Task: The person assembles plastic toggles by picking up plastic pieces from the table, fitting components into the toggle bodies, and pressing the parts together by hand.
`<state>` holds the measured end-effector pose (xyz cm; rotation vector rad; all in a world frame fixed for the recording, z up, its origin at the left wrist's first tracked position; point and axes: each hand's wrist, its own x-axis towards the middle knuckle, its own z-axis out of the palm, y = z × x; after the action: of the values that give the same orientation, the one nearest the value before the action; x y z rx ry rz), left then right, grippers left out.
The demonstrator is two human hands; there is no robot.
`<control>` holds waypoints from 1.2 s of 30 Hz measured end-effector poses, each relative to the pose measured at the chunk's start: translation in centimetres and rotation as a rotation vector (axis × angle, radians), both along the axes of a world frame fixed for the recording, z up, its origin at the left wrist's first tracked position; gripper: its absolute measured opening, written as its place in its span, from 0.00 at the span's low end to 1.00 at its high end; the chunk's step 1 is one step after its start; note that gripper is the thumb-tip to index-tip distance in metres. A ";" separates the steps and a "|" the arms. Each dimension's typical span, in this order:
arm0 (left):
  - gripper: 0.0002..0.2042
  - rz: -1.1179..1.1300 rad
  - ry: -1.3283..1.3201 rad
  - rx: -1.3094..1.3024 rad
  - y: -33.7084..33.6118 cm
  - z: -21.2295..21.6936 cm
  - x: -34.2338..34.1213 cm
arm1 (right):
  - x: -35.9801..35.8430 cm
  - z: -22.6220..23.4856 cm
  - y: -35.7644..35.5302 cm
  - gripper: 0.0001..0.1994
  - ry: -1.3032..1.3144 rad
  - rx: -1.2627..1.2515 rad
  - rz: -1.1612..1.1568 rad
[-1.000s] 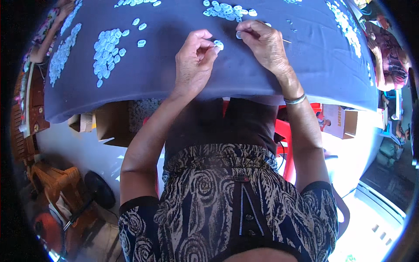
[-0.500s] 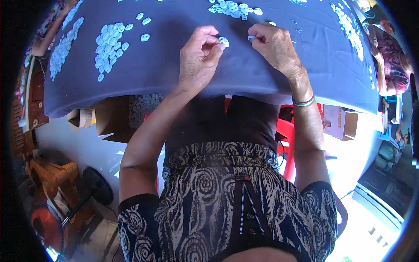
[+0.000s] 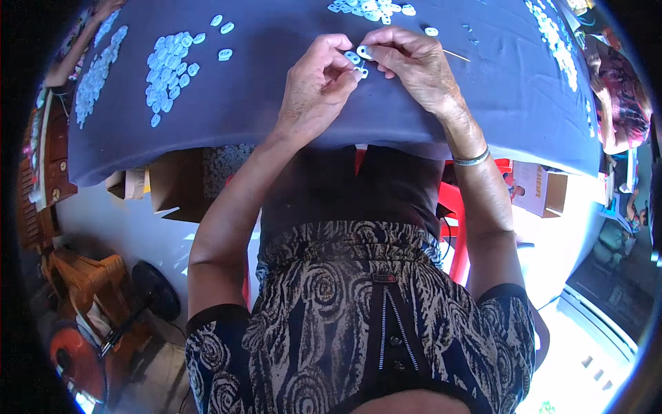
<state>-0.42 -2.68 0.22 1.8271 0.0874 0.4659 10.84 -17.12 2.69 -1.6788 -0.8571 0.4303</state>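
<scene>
My left hand is closed in a pinch over the dark tablecloth. It holds small white oval plastic pieces at its fingertips; how they are joined is too small to tell. Close against them, my right hand pinches another white oval plastic piece between thumb and forefinger, its hole showing. A thin pale stick sticks out behind the right hand; whether the hand holds it or it lies on the cloth I cannot tell.
Piles of white pieces lie at left, far middle and far right. Single pieces lie around them, one beyond my right hand. Cardboard boxes stand under the table's edge. Another person's arm is at the right.
My right hand has moved left with its white piece, up to the pieces in my left hand. The left hand has stayed nearly in place, still pinching.
</scene>
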 end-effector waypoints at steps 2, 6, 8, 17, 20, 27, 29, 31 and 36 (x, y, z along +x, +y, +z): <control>0.17 -0.028 -0.020 -0.017 0.1 -0.1 0.0 | 0.0 0.0 0.0 0.08 -0.015 0.016 0.037; 0.17 -0.030 -0.004 0.010 0.1 0.0 0.0 | 0.1 -0.2 -0.1 0.08 -0.033 0.010 0.029; 0.18 -0.039 -0.021 -0.013 0.2 -0.2 0.0 | 0.1 -0.1 -0.1 0.08 -0.040 -0.021 0.029; 0.18 -0.029 -0.014 0.017 0.1 -0.3 0.1 | 0.3 -0.7 -0.1 0.08 -0.117 0.017 0.056; 0.18 -0.023 -0.028 0.027 0.1 -0.3 0.0 | 0.1 -0.4 -0.1 0.08 -0.102 -0.006 0.077; 0.18 -0.018 -0.076 0.016 0.3 -0.5 0.1 | -0.2 -0.4 0.0 0.06 -0.132 -0.050 0.116; 0.18 -0.016 -0.055 0.031 0.3 -0.4 0.1 | 0.0 -0.7 0.1 0.06 -0.170 0.051 0.126; 0.18 -0.016 -0.066 -0.003 0.4 -0.4 0.0 | -0.1 -0.8 0.1 0.06 -0.136 0.024 0.131; 0.17 -0.040 -0.021 -0.163 0.6 -0.2 -0.1 | -0.8 -0.2 0.1 0.10 -0.133 0.011 0.141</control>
<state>-0.51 -2.07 0.05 1.6610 0.0725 0.4374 10.00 -16.99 2.50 -1.6572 -1.0788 0.4122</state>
